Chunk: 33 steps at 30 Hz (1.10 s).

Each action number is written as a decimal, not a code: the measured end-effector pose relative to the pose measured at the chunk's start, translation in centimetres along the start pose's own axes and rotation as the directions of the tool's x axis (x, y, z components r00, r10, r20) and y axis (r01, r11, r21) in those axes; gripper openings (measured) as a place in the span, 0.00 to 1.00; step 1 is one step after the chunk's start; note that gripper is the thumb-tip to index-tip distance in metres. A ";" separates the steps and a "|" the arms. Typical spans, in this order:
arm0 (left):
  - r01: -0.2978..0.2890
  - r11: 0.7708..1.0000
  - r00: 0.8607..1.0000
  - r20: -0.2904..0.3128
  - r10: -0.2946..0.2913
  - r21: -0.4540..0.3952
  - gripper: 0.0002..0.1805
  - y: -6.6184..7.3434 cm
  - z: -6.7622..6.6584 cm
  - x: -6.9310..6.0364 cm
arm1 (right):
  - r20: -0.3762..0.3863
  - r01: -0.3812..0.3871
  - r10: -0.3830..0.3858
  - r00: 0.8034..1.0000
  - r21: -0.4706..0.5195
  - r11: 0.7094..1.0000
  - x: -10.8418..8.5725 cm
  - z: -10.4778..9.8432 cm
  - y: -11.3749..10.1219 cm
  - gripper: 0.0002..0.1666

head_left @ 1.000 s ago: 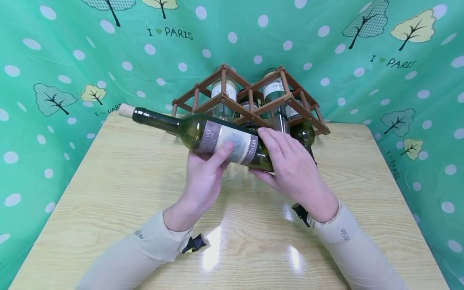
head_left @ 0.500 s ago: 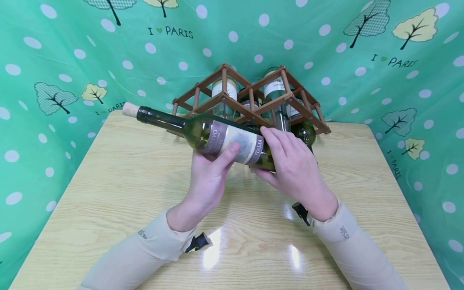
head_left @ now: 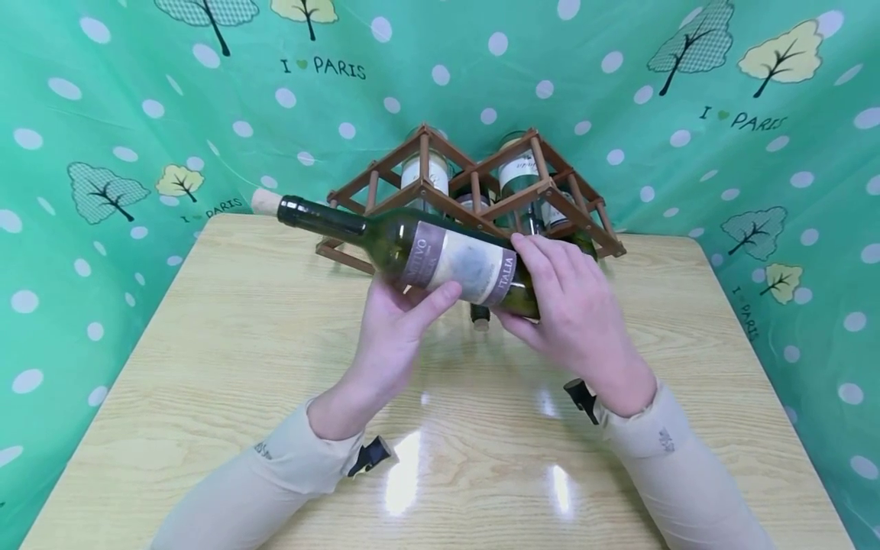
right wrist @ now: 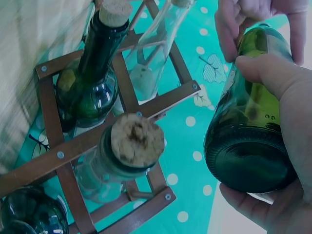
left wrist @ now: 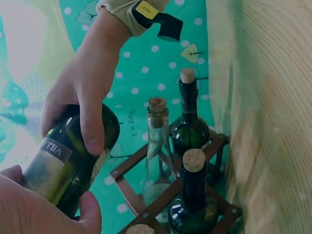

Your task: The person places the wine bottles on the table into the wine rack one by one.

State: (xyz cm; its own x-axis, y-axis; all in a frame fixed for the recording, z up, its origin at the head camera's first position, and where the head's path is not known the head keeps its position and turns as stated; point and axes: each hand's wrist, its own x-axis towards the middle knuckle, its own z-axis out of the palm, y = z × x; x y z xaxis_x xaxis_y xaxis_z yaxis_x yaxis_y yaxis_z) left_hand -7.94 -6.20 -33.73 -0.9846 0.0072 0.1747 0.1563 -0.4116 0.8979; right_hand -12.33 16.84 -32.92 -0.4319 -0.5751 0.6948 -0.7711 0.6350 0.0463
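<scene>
A dark green wine bottle (head_left: 402, 252) with a pale cork (head_left: 266, 202) is held above the table, tilted, its neck toward the left. My left hand (head_left: 381, 340) grips the middle from below, thumb at the lower edge of the purple-and-cream label (head_left: 470, 267). Around the base end, my right hand (head_left: 580, 321) has its fingers on top and thumb underneath. In the right wrist view the bottle's round base (right wrist: 248, 163) faces the camera, partly covered by the right hand. Behind the bottle stands a wooden wine rack (head_left: 545, 186), partly hidden.
Several corked bottles lie in the rack, among them a clear bottle (left wrist: 158, 141) and a dark green bottle (left wrist: 192, 209). One corked neck (head_left: 480, 316) points toward me just below the held bottle. A polka-dot green cloth (head_left: 206, 122) hangs behind the light wooden table (head_left: 227, 336).
The held bottle has shifted to the right, with both hands gripping it. A corked neck from the rack now shows beneath it. The rack has not moved.
</scene>
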 end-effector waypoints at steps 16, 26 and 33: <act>-0.142 0.981 0.988 -0.047 0.149 0.131 0.36 0.8 -1.6 -0.1 | -0.013 -0.086 0.085 0.996 -0.059 0.995 -0.1 -1.3 1.3 0.53; -0.404 0.882 0.907 -0.018 0.421 0.242 0.35 1.7 -3.4 0.2 | 0.001 -0.098 0.099 0.995 -0.068 0.993 -0.1 -1.6 1.6 0.55; -0.536 0.763 0.821 0.014 0.570 0.362 0.31 2.7 -4.5 0.5 | 0.005 -0.093 0.094 0.996 -0.063 0.994 -0.1 -1.7 1.7 0.55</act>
State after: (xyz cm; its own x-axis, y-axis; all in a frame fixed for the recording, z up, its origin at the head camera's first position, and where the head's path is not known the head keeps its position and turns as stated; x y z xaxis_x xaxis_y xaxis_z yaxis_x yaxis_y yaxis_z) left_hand -8.38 -11.35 -33.05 -0.7182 -0.2157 0.6615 0.6754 0.0122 0.7373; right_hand -12.80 18.83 -31.71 -0.5046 -0.5155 0.6926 -0.6964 0.7172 0.0264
